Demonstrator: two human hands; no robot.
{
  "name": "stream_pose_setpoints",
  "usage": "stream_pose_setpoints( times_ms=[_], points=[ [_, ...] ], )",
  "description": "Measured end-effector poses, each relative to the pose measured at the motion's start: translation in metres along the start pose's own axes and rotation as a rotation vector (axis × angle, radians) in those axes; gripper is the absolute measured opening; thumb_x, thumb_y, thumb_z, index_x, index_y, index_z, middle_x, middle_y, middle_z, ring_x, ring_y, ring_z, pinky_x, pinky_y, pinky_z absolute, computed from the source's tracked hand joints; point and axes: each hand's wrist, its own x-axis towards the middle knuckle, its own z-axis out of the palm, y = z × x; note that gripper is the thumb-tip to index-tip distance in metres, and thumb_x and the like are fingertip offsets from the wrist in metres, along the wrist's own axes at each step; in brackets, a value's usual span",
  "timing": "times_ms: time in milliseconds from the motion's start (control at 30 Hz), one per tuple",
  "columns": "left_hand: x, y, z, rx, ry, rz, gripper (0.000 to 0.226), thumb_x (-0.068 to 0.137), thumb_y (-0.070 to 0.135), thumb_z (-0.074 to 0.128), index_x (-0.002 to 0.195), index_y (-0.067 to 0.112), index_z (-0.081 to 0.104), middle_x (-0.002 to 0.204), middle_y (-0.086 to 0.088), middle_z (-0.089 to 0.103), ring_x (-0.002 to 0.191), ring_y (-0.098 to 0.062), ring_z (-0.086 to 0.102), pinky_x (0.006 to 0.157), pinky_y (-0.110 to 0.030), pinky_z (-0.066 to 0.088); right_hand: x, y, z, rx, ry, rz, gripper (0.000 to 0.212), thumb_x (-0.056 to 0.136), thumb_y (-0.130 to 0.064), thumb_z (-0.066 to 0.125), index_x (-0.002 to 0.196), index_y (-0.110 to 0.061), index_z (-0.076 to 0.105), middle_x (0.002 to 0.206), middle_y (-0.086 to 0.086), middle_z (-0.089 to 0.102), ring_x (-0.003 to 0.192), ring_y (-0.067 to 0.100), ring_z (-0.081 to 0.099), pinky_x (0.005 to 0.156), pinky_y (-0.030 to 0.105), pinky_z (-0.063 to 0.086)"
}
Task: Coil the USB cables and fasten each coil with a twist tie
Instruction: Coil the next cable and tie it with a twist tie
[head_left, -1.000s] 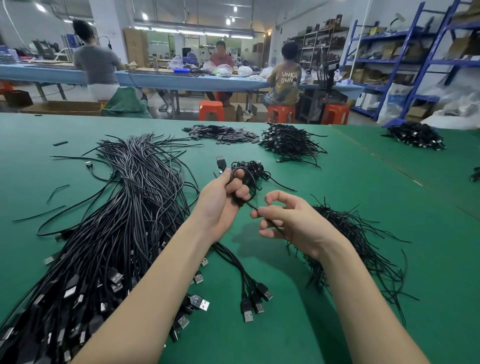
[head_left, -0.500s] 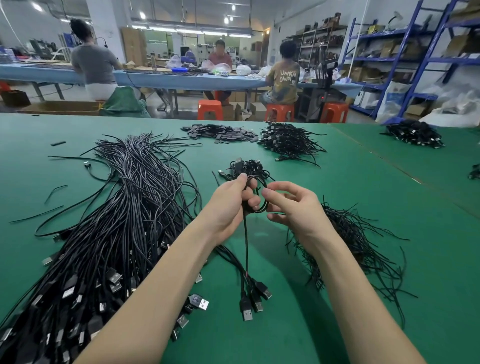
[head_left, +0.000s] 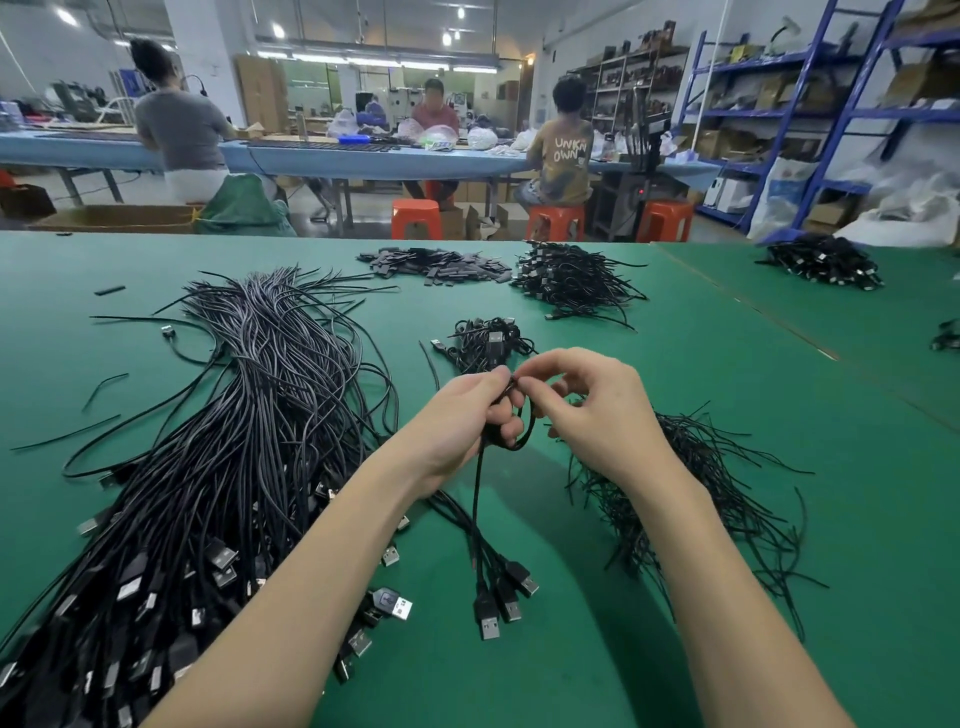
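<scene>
head view: the left hand (head_left: 467, 415) grips a small black coil (head_left: 522, 431) above the green table (head_left: 727, 395), fingers curled round it. the right hand (head_left: 597, 410) meets it from the other side, thumb and forefinger pinching at the top of the coil right against the left thumb; what sits in that pinch is too small to make out. the two hands touch at the fingertips. one cable end (head_left: 475, 519) hangs down from the left hand toward the table, and whether its plug is the one lying below i cannot tell.

just beyond the hands lies a small heap of tied coils (head_left: 488, 340). on the left a big bundle of loose cables (head_left: 223, 441) runs from the far middle of the table down to the near left corner, usb plugs (head_left: 223, 558) clustered at the near end; a few plugs (head_left: 501, 597) lie apart between the forearms. under and beside the right forearm sits a pile of thin black ties (head_left: 691, 493). farther back are a flat pile of dark strips (head_left: 436, 262) and, right of it, another heap of cables (head_left: 571, 278); one more heap (head_left: 826, 260) lies on the adjoining table at the far right.

beyond the table three people sit at a long blue bench (head_left: 311, 153), with orange stools (head_left: 415, 218) near it and blue shelving (head_left: 831, 104) on the right
</scene>
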Motion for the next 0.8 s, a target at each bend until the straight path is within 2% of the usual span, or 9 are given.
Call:
stream_pose_setpoints(
  times_ms=[67, 133, 200, 300, 367, 433, 500, 633, 800],
  points=[
    [0.0, -0.001, 0.001, -0.012, -0.033, -0.011, 0.062, 0.11, 0.025, 0.031, 0.055, 0.019, 0.06, 0.069, -0.005, 0.025, 0.057, -0.015, 0.043, 0.067, -0.029, 0.04, 0.0, 0.004, -0.004, -0.052, 0.002, -0.024, 0.009, 0.092, -0.019, 0.072, 0.086, -0.025, 0.075, 0.079, -0.018, 0.069, 0.071, 0.005, 0.06, 0.064, 0.012, 0.044],
    [0.001, 0.0, 0.001, -0.026, -0.061, -0.007, 0.049, 0.11, 0.026, 0.03, 0.073, 0.017, 0.059, 0.061, 0.002, 0.029, 0.06, -0.015, 0.046, 0.066, -0.025, 0.044, 0.0, 0.006, -0.004, -0.063, 0.067, -0.019, 0.011, 0.093, -0.02, 0.07, 0.084, -0.025, 0.072, 0.077, -0.02, 0.067, 0.07, 0.0, 0.058, 0.061, 0.008, 0.04],
    [0.002, 0.001, 0.002, -0.03, -0.077, -0.002, 0.037, 0.11, 0.027, 0.03, 0.084, 0.011, 0.051, 0.055, 0.008, 0.03, 0.062, -0.015, 0.048, 0.064, -0.022, 0.047, 0.0, 0.006, 0.0, -0.012, 0.114, 0.017, 0.011, 0.095, -0.022, 0.069, 0.086, -0.027, 0.07, 0.078, -0.019, 0.068, 0.065, 0.001, 0.06, 0.06, 0.011, 0.045],
    [0.001, 0.004, -0.001, -0.066, -0.093, -0.011, 0.035, 0.11, 0.027, 0.03, 0.087, 0.009, 0.05, 0.055, 0.007, 0.029, 0.064, -0.016, 0.049, 0.065, -0.021, 0.048, 0.001, 0.003, 0.006, 0.115, 0.164, 0.092, 0.009, 0.096, -0.023, 0.068, 0.088, -0.026, 0.07, 0.075, -0.014, 0.068, 0.05, 0.01, 0.063, 0.051, 0.023, 0.051],
    [-0.001, 0.006, -0.003, -0.072, -0.106, -0.002, 0.034, 0.11, 0.026, 0.031, 0.087, 0.009, 0.05, 0.056, 0.007, 0.029, 0.063, -0.015, 0.049, 0.065, -0.021, 0.048, 0.001, 0.001, 0.007, 0.139, 0.175, 0.11, 0.007, 0.097, -0.023, 0.067, 0.09, -0.024, 0.069, 0.076, -0.012, 0.068, 0.05, 0.013, 0.064, 0.052, 0.028, 0.054],
    [-0.002, 0.007, -0.003, -0.082, -0.124, -0.002, 0.033, 0.109, 0.026, 0.032, 0.087, 0.009, 0.05, 0.056, 0.007, 0.028, 0.063, -0.015, 0.047, 0.065, -0.022, 0.047, 0.0, 0.002, 0.008, 0.208, 0.108, 0.151, 0.006, 0.099, -0.021, 0.064, 0.096, -0.022, 0.068, 0.086, -0.009, 0.069, 0.054, 0.013, 0.063, 0.054, 0.036, 0.057],
    [-0.003, 0.009, -0.004, -0.156, -0.151, -0.013, 0.033, 0.109, 0.026, 0.032, 0.085, 0.011, 0.048, 0.055, 0.008, 0.027, 0.06, -0.015, 0.042, 0.063, -0.024, 0.043, -0.001, 0.003, 0.005, 0.368, -0.049, 0.246, 0.01, 0.101, -0.021, 0.06, 0.104, -0.02, 0.07, 0.095, -0.005, 0.071, 0.058, 0.011, 0.06, 0.051, 0.031, 0.054],
    [-0.004, 0.011, -0.003, -0.296, -0.2, -0.032, 0.032, 0.109, 0.025, 0.031, 0.084, 0.012, 0.046, 0.055, 0.009, 0.026, 0.057, -0.013, 0.037, 0.061, -0.024, 0.042, -0.002, 0.006, -0.007, 0.526, -0.285, 0.345, 0.02, 0.104, -0.021, 0.056, 0.102, -0.011, 0.073, 0.079, -0.008, 0.069, 0.057, 0.01, 0.056, 0.046, 0.022, 0.044],
    [0.004, 0.005, 0.005, 0.069, 0.087, 0.027, 0.038, 0.109, 0.028, 0.032, 0.079, 0.012, 0.05, 0.053, 0.008, 0.039, 0.058, -0.014, 0.044, 0.068, -0.031, 0.039, -0.001, -0.002, 0.006, 0.411, -0.08, 0.378, 0.02, 0.101, -0.018, 0.06, 0.095, -0.006, 0.076, 0.077, 0.009, 0.071, 0.054, 0.013, 0.058, 0.052, 0.023, 0.05]
  ],
)
